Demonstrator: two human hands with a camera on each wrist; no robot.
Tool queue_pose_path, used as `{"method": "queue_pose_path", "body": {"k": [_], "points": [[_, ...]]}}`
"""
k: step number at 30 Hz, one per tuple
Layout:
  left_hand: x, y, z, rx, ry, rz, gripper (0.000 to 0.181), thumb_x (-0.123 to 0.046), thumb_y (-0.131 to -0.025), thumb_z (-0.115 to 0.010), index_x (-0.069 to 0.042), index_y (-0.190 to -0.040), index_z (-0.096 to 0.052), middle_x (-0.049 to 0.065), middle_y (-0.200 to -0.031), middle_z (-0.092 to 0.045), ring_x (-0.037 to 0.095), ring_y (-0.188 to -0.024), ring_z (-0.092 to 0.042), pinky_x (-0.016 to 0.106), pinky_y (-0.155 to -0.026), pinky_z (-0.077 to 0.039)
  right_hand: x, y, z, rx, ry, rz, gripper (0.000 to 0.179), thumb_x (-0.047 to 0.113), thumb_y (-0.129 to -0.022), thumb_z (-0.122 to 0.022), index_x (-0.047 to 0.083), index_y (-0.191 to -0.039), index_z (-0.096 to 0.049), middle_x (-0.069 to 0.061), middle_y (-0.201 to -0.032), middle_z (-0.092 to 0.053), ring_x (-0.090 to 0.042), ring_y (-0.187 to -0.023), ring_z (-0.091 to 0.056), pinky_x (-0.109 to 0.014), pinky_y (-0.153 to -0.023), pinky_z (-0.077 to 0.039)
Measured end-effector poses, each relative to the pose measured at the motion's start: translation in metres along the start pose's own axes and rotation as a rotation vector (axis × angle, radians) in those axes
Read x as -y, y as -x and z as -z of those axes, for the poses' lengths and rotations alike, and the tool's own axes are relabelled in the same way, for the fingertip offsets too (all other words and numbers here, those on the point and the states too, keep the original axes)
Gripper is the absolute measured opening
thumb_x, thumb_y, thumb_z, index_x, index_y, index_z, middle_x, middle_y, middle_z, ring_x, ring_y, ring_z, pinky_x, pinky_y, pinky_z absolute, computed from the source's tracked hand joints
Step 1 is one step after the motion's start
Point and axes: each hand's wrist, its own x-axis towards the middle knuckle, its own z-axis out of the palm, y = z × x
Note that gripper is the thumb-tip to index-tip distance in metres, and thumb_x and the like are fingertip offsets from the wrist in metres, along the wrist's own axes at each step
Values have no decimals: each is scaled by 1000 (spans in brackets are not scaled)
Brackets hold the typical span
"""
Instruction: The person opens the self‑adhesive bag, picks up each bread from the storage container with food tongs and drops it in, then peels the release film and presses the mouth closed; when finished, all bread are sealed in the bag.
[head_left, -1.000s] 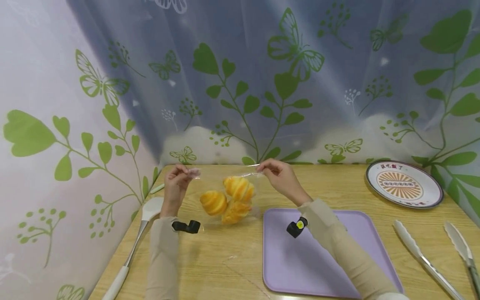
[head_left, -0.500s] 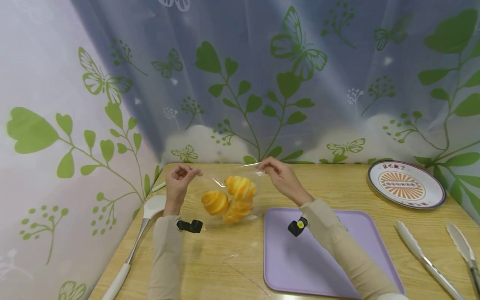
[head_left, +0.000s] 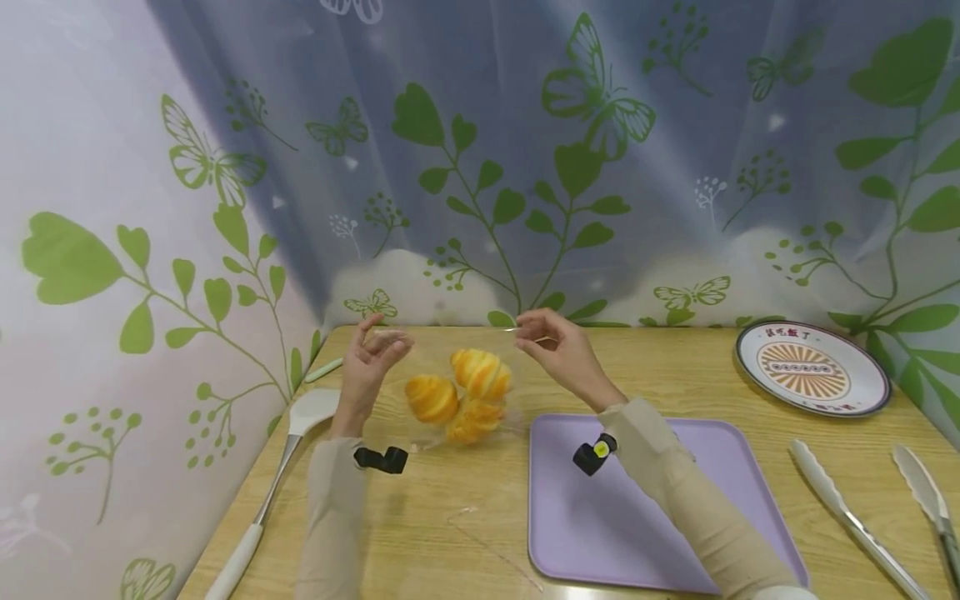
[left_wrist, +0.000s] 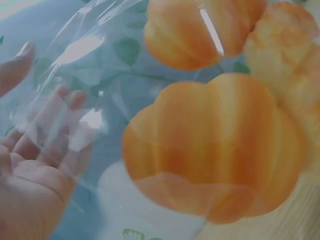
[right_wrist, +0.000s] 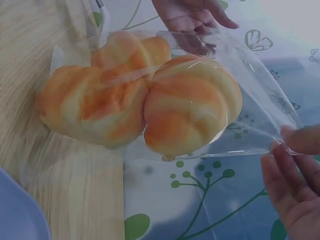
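A clear plastic bag point(right_wrist: 257, 92) holds three golden bread rolls, one a plump roll point(head_left: 431, 398) at left, another a striped roll point(head_left: 482, 372) at upper right, and a flaky one point(head_left: 476, 419) below. My right hand point(head_left: 558, 346) pinches the bag's upper right corner between thumb and fingertips. On the other side my left hand point(head_left: 363, 367) has its fingers spread at the bag's upper left edge. The left wrist view shows these fingers point(left_wrist: 62, 117) through the film, with the thumb apart from them.
A purple tray point(head_left: 570, 533) lies under my right forearm. Farther right are a patterned plate point(head_left: 813, 369) and metal tongs point(head_left: 847, 517). A white-headed spatula point(head_left: 311, 410) lies at left, beside my left arm. A leaf-printed curtain point(head_left: 480, 167) stands behind the wooden table point(head_left: 420, 533).
My left fingers have gone from pinching the bag's left edge to spreading apart, and that hand has shifted slightly right. The right hand keeps its pinch, almost unmoved.
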Motion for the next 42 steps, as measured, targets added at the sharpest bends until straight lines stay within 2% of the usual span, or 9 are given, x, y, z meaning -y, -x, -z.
{"method": "queue_pose_path", "body": {"k": [4,9,13,19,25,32,36,39,42], "points": [[3,1,-7,10,-93,86,13,-1,-93,-63,-6,-106,-65,-15,-92,-74,4,-88,-70,21,-91,-54,7,-2,-2,19,87,2,36,16,-90,-71,8,-124,-60,-14,-110,-66,-28,-101,-61,-37,-92,-53],[3,5,-15,0,-67,61,22,0,-92,-65,-21,-91,-68,-13,-87,-75,4,-82,-70,22,-88,-55,33,-12,-12,84,331,90,38,29,-91,-70,11,-124,-64,-11,-128,-58,-30,-119,-49,-50,-102,-42],[1,6,-21,10,-49,27,23,3,-90,-65,-20,-93,-69,-13,-88,-75,5,-81,-70,22,-85,-56,58,-24,-30,186,499,180,34,31,-94,-65,8,-119,-68,-12,-126,-64,-30,-120,-52,-49,-107,-41],[0,8,-28,12,-63,12,29,4,-91,-64,-24,-91,-70,-14,-87,-74,3,-81,-69,20,-83,-56,71,-35,-53,309,641,126,35,35,-94,-65,7,-112,-72,-9,-112,-72,-24,-106,-65,-38,-95,-53],[1,10,-27,-2,-49,-28,21,-1,-95,-59,-19,-92,-70,-11,-88,-75,5,-83,-71,23,-85,-57,64,-32,-53,326,648,-8,16,27,-90,-71,12,-91,-76,-3,-95,-76,-18,-86,-70,-30,-76,-57],[3,9,-20,-38,-55,1,20,-3,-95,-60,-19,-91,-70,-12,-86,-75,4,-82,-71,23,-85,-57,48,-24,-24,308,588,-65,14,25,-88,-73,11,-89,-76,-3,-88,-75,-15,-77,-67,-28,-69,-54],[4,10,-17,-52,-48,17,12,-5,-95,-61,-13,-94,-70,-11,-86,-75,4,-82,-71,23,-86,-57,39,-19,-1,280,501,-105,12,17,-87,-74,6,-89,-76,-6,-86,-75,-14,-73,-66,-27,-69,-54],[5,10,-17,-43,-42,0,9,-6,-95,-61,-3,-98,-69,-10,-87,-75,5,-82,-71,24,-87,-57,33,-15,13,253,454,-134,11,13,-87,-73,3,-92,-75,-9,-88,-75,-16,-74,-66,-29,-71,-55],[7,9,-18,-22,-28,-25,9,-7,-96,-61,-3,-99,-69,-10,-88,-75,6,-83,-72,26,-87,-57,30,-9,22,235,420,-144,15,13,-89,-72,2,-98,-75,-10,-90,-74,-18,-79,-67,-31,-74,-56]]}}
